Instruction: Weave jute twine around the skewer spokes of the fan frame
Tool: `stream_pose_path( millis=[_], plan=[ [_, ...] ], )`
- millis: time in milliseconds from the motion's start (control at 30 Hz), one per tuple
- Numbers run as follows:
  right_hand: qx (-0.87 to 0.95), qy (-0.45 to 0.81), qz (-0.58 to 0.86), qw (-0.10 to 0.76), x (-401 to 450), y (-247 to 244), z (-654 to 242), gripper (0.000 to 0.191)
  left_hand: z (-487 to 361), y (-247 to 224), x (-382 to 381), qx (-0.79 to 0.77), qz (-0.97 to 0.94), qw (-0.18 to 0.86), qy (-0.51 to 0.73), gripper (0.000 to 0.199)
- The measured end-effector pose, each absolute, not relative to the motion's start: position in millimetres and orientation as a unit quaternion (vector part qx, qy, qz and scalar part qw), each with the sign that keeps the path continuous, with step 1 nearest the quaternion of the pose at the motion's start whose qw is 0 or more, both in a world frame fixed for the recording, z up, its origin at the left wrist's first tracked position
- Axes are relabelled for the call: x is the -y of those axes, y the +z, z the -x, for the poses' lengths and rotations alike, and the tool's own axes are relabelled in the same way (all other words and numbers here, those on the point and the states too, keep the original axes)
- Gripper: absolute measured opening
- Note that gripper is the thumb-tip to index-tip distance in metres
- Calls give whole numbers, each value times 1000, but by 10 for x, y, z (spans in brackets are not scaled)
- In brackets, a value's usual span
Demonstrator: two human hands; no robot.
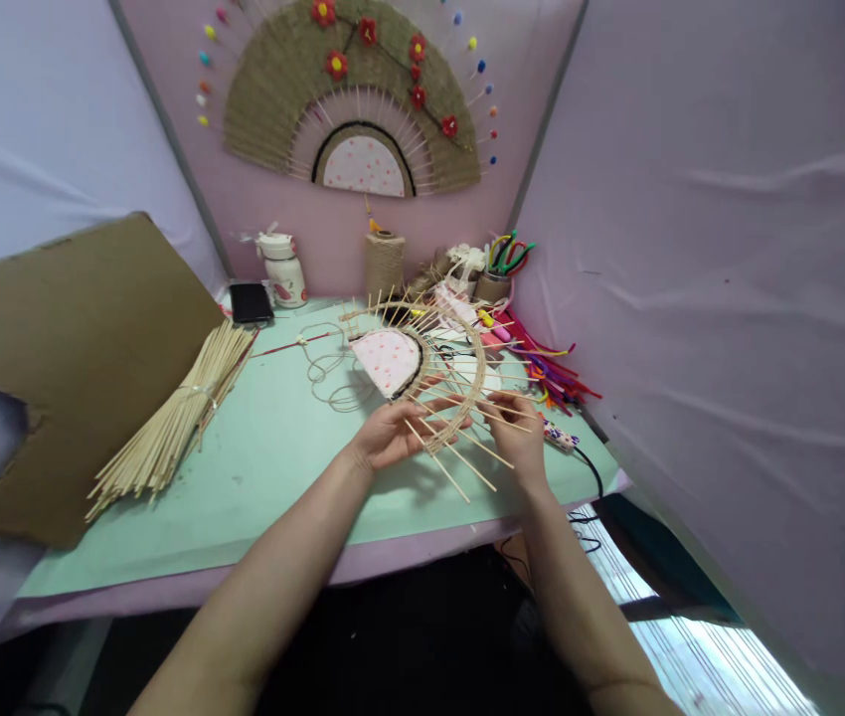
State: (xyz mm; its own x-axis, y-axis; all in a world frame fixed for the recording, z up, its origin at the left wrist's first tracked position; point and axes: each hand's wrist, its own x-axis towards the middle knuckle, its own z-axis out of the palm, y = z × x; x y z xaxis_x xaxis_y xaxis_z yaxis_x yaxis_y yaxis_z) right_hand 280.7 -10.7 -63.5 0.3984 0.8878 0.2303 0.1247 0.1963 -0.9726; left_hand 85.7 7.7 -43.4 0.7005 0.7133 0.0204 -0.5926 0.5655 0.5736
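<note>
My left hand (pixel 393 433) supports a half-made fan from below, its fingers round the lower sticks. The fan has a pink dotted half-circle (pixel 387 360) with a dark braided edge, and thin wooden sticks (pixel 478 452) spread outward from it. A band of woven twine (pixel 479 370) runs in an arc across the sticks. At the right side of that band, my right hand (pixel 516 428) has its fingers closed on the fan's edge among the stick ends. Whether a loose strand of twine is also between those fingers is too small to tell. Loose twine (pixel 337 383) lies coiled left of the fan.
A tied bundle of sticks (pixel 173 413) lies at left beside brown cardboard (pixel 94 348). Behind stand a white bottle (pixel 284 268), a phone (pixel 251 302) and a twine spool (pixel 385 264). Colourful pipe cleaners (pixel 553 368) and a patterned glue gun (pixel 561 435) lie right. A finished fan (pixel 265 99) hangs above.
</note>
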Motion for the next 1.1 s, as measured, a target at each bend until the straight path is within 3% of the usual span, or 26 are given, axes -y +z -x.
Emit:
stream_pose_path(
  millis=[300,600,900,1100],
  plan=[
    [462,377,450,665,259,-498,-3156,30,-828,-415,-125,-146,-276,852,420,67],
    [501,150,475,708,365,-364,-3009,21,-828,-401,-130,-156,-287,842,429,68],
    [430,200,517,713,251,-475,-3073,25,-826,-401,-92,-124,-309,852,403,71],
    [492,264,543,627,33,-568,-2928,27,-818,-441,-87,-104,-317,863,380,72]
  ],
)
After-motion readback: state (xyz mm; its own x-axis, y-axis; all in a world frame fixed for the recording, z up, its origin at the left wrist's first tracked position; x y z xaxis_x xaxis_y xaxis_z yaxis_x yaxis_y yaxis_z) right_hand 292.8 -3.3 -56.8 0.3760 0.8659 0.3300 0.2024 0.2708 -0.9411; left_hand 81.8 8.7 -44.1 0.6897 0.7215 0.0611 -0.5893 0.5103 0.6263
